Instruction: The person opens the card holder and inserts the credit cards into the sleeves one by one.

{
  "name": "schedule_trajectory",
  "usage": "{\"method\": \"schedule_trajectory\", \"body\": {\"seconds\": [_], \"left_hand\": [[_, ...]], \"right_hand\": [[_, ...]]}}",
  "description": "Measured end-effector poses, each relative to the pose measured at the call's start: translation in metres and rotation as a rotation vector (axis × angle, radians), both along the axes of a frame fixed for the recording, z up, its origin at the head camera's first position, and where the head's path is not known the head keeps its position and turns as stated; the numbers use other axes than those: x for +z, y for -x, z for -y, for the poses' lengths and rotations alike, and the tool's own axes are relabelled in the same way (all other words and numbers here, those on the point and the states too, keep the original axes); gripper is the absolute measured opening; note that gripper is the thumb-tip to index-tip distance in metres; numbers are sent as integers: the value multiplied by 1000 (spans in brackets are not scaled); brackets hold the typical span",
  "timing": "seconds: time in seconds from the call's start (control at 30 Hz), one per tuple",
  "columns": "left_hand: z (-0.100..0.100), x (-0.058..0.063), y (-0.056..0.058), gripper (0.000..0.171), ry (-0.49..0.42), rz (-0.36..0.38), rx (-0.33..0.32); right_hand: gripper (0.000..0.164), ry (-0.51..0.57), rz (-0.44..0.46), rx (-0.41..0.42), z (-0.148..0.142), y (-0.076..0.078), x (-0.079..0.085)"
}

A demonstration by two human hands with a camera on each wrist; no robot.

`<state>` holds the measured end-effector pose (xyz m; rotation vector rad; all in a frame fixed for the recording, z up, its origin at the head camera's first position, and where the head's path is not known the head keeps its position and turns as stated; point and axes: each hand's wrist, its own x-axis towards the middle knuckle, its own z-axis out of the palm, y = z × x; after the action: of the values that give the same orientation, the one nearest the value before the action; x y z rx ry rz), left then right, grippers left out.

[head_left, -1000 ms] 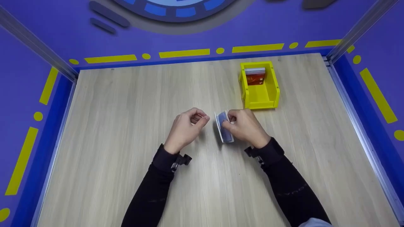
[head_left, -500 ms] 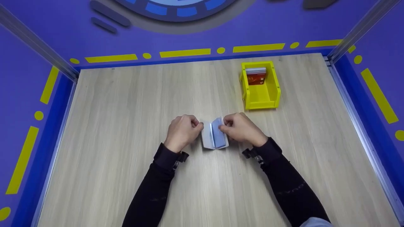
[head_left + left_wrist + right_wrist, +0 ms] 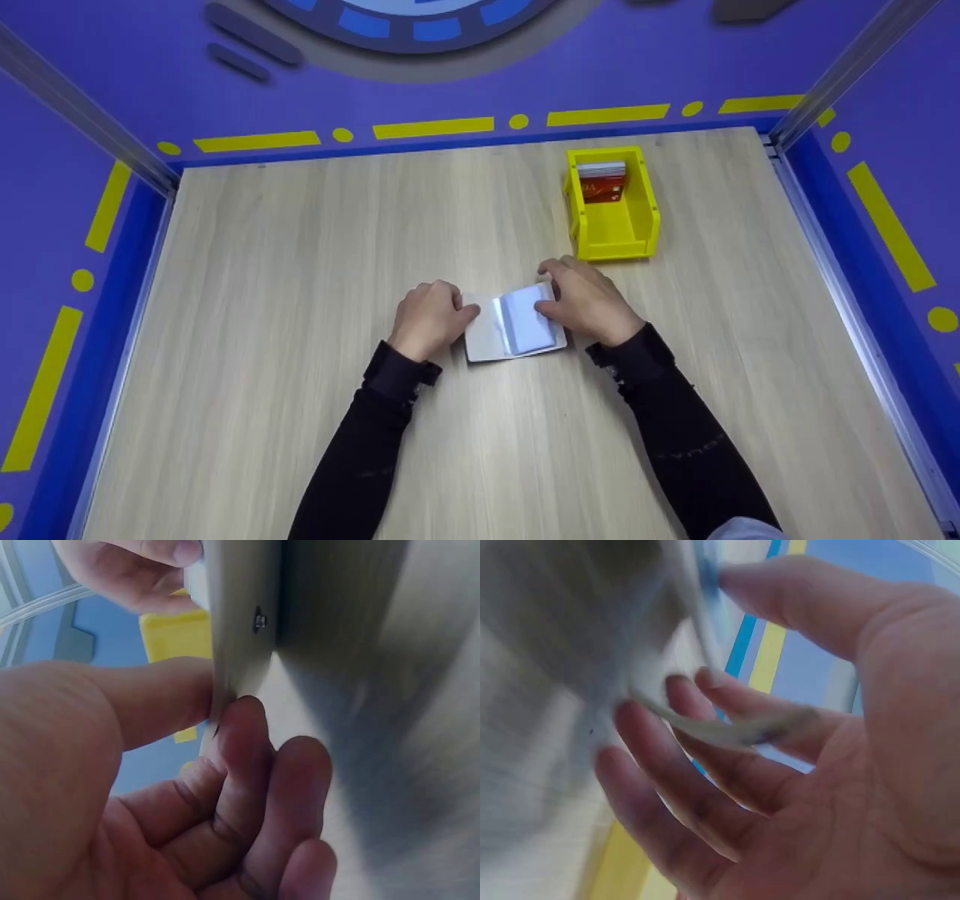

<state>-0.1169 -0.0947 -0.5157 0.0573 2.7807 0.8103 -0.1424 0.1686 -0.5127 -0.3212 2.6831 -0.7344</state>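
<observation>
Booklet (image 3: 484, 337) spreads open mid-table (image 3: 315, 247), yellow bin (image 3: 616, 250) at its one o'clock. At nine, I see the left hand (image 3: 429, 321) pinching its edge; at three, the right hand (image 3: 591, 301) is wide, thumb touching.

You can't read any text for certain. The red card (image 3: 601, 190) in your bin (image 3: 615, 249) bears light lettering, too small to make out. Same for the pale marking on your right sleeve (image 3: 686, 435): illegible.
</observation>
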Motion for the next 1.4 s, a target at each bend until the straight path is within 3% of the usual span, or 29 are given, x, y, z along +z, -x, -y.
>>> {"method": "schedule_trajectory", "body": {"seconds": [0.1, 0.2, 0.4, 0.53, 0.87, 1.4], "left_hand": [[2, -3, 1, 45, -5, 0, 8], [3, -4, 2, 43, -15, 4, 3], [1, -6, 3, 42, -13, 23, 1], [1, -7, 3, 42, -12, 36, 2], [1, -8, 3, 41, -13, 6, -5], [1, -9, 2, 43, -10, 12, -8]], "right_hand": [[48, -12, -64, 36, 4, 0, -3], [40, -13, -106, 74, 7, -1, -6], [23, 39, -67, 67, 7, 3, -16], [25, 43, -56, 73, 6, 5, -22], [20, 53, -153, 110, 7, 6, -26], [23, 35, -140, 81, 8, 6, -26]]}}
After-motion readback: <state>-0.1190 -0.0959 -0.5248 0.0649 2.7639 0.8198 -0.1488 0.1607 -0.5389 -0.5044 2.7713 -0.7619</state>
